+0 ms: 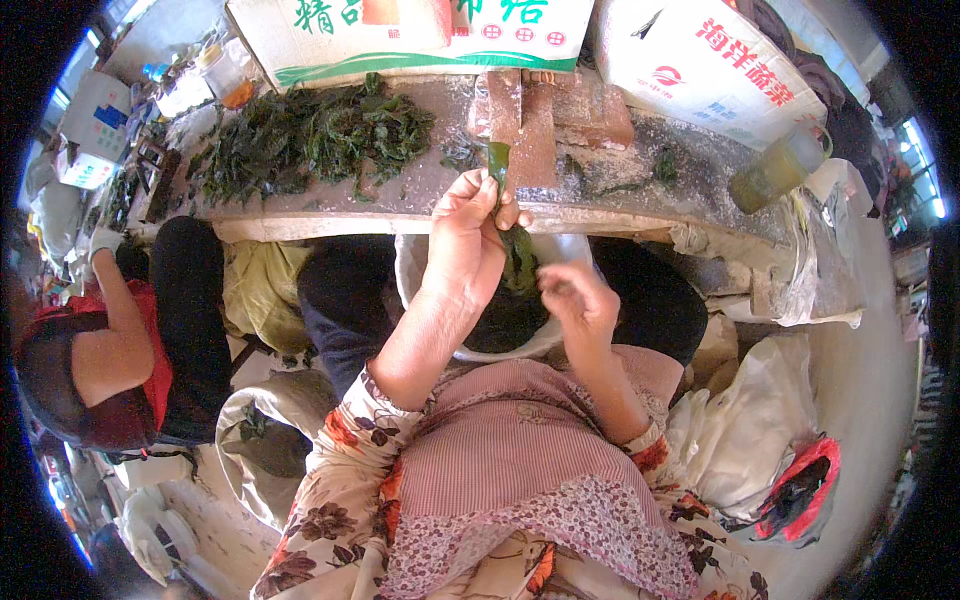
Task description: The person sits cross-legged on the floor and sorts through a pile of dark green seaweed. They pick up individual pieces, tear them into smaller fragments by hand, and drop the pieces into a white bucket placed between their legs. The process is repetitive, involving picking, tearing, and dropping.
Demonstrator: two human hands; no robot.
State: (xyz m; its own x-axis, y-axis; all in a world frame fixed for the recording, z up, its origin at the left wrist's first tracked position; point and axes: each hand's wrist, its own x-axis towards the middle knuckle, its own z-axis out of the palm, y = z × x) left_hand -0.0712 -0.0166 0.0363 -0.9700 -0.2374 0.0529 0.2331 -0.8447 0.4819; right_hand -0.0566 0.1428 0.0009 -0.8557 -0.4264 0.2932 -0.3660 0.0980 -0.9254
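Note:
My left hand (466, 217) is raised at the table's near edge, its fingers closed on a strip of green kelp (519, 251). One end of the strip sticks up above the fingertips and the rest hangs down. To the right and lower, my right hand (581, 296) is beside the strip's lower part, fingers curled and somewhat blurred; whether it touches the kelp cannot be told. Below both hands a white basin (409, 270) between my knees contains dark material. A heap of dark green kelp (322, 139) lies on the table, left of my hands.
Bricks (611, 116) and a flat board lie on the table (450, 202) beyond my hands. Cardboard boxes (525, 45) stand behind them. A handled plastic jug (776, 172) leans at right. Another person (112, 352) sits at left, near an open sack (262, 405). Plastic bags (750, 420) lie at right.

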